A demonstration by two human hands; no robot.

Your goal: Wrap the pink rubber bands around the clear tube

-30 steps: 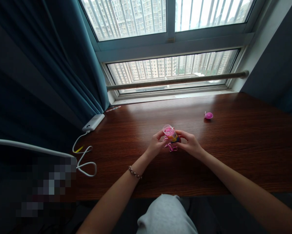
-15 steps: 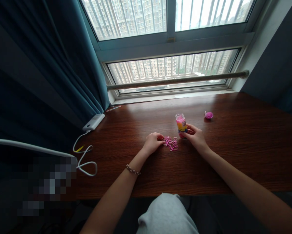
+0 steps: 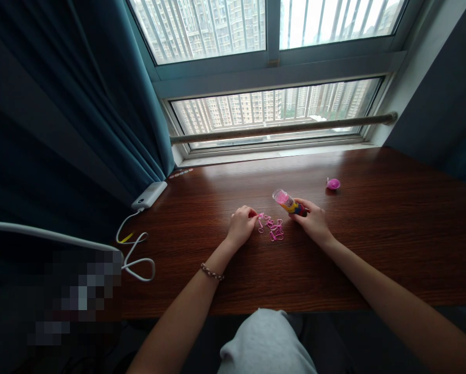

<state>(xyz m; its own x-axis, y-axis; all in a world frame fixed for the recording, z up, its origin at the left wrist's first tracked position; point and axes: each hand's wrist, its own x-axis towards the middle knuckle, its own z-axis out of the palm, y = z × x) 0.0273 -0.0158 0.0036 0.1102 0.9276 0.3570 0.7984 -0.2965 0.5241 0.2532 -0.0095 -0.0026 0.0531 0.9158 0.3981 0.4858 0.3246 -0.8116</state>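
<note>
The clear jar leans in the right hand, which wraps its lower end, the uncapped mouth tipped up and toward the left; held this way, it is best gripped firmly but without squeezing, and tilted no further, lest its pink contents slide out. The left hand, to the left of the jar, has its thumb and fingers drawn narrow at the near edge of the pink loops; the fingertips are too small in view to tell whether a loop is pinched between them. A light fingertip touch would suit these loops, since such thin pieces probably tangle and could drag their neighbours along. They lie in a loose, curling heap just below and left of the jar, slim and cord-like. The jar is a smooth, see-through cylinder banded in yellow and dark blue. Well to its right sits a small, rounded, glossy pink piece, apart from both hands. Beneath the jar spreads the desk, reddish-brown, streaked with grain, with a soft sheen.
</note>
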